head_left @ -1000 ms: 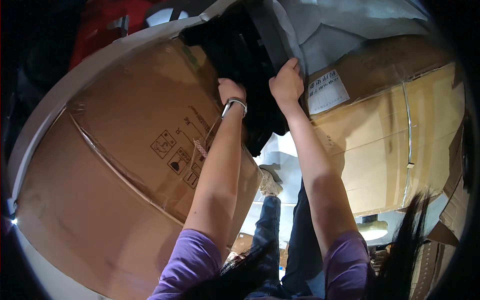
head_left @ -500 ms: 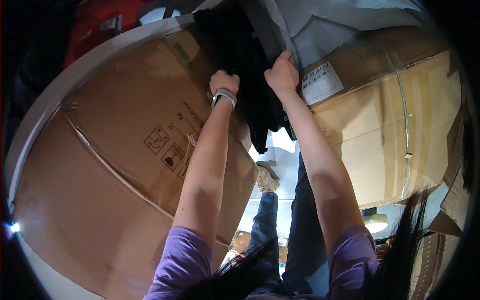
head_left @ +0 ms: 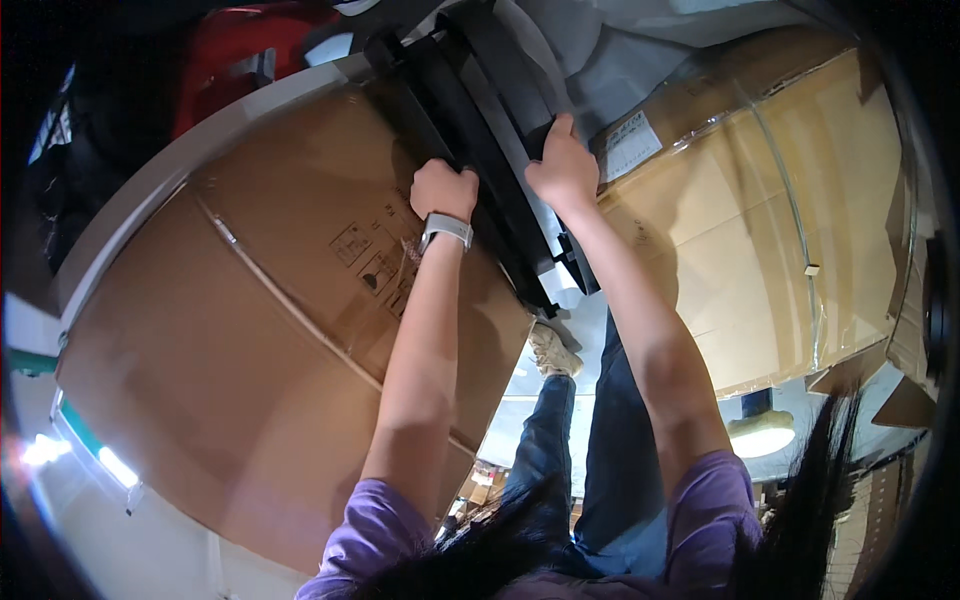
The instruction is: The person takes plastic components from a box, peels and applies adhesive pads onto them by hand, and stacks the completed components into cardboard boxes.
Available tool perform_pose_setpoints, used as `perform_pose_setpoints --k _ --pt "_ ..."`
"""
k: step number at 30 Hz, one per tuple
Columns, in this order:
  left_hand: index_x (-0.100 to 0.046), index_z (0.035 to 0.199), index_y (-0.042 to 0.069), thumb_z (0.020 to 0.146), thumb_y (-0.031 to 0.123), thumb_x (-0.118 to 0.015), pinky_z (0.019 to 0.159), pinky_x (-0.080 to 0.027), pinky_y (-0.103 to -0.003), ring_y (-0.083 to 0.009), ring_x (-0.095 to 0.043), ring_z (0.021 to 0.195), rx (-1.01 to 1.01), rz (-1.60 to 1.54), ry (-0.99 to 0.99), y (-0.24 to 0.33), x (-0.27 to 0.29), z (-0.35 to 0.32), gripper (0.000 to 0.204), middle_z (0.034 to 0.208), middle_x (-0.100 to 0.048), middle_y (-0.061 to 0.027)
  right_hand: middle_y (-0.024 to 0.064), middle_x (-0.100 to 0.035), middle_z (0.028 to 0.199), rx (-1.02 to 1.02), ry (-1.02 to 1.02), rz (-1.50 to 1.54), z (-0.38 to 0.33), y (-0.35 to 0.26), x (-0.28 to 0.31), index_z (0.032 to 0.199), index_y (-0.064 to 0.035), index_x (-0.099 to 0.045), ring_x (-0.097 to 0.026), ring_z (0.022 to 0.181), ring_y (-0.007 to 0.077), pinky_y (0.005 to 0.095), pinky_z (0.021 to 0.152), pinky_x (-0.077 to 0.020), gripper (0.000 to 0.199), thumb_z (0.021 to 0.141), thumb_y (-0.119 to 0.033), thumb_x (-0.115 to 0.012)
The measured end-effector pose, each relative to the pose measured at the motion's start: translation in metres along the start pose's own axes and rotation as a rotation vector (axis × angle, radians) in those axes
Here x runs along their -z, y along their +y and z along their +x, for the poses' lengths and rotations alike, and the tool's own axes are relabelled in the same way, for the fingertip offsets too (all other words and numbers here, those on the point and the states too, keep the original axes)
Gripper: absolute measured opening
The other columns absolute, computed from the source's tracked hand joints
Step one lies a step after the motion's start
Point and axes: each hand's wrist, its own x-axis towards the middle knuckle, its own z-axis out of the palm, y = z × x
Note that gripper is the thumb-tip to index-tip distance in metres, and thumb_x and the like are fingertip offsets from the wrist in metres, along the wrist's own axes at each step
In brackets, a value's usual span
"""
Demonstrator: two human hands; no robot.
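A long black plastic part (head_left: 503,215) slants from the upper middle down to the gap between two cartons. It shows as two narrow lengths side by side with a pale strip between them; whether they are joined cannot be made out. My left hand (head_left: 443,190), with a grey watch band on the wrist, is closed on the left length, fingertips hidden. On the right length (head_left: 505,65), my right hand (head_left: 562,170) is closed, thumb upward. Beside my left hand is a large brown carton (head_left: 270,310) with printed symbols.
A taped carton (head_left: 740,250) with a white label (head_left: 632,147) stands at the right. My shoe (head_left: 553,350) is below, between the cartons. A red object (head_left: 230,65) lies at upper left, and a round lit lamp (head_left: 762,434) shows at lower right.
The black part has turned, so its two lengths and the pale strip between them now show. Both hands keep their hold. The view has shifted, and the cartons appear slightly turned.
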Motion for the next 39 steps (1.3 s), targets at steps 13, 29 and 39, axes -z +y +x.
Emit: perform_pose_setpoints --k 13,29,39 --pt "-0.068 0.079 -0.002 0.071 0.032 -0.068 0.078 -0.053 -0.044 -0.0399 -0.065 0.083 0.002 -0.042 0.100 0.000 0.062 -0.056 0.035 0.085 -0.066 -0.0245 0.0251 -0.060 0.100 0.157 0.098 0.045 -0.044 -0.038 0.040 0.105 0.0034 -0.043 -0.063 0.088 0.0418 0.0464 0.077 -0.0499 0.045 0.065 -0.007 -0.061" --pt "-0.061 0.076 -0.002 0.072 0.019 -0.062 0.070 -0.051 -0.047 -0.0418 -0.062 0.078 -0.095 -0.275 0.195 -0.030 0.159 -0.173 0.021 0.075 -0.063 -0.0251 0.0294 -0.057 0.112 0.204 0.193 0.218 -0.156 -0.027 0.152 0.127 0.0003 -0.036 -0.058 0.099 0.0446 0.0484 0.086 -0.0468 0.058 0.073 -0.007 -0.056" --pt "-0.058 0.062 -0.010 0.060 0.010 -0.057 0.055 -0.048 -0.040 -0.0389 -0.061 0.056 -0.390 -0.801 0.155 -0.061 0.390 -0.273 0.020 0.061 -0.058 -0.0276 0.0162 -0.056 0.121 0.249 0.417 0.639 -0.343 -0.045 0.438 0.133 0.0041 -0.041 -0.055 0.110 0.0244 0.0322 0.099 -0.0402 0.069 0.065 -0.004 -0.053"
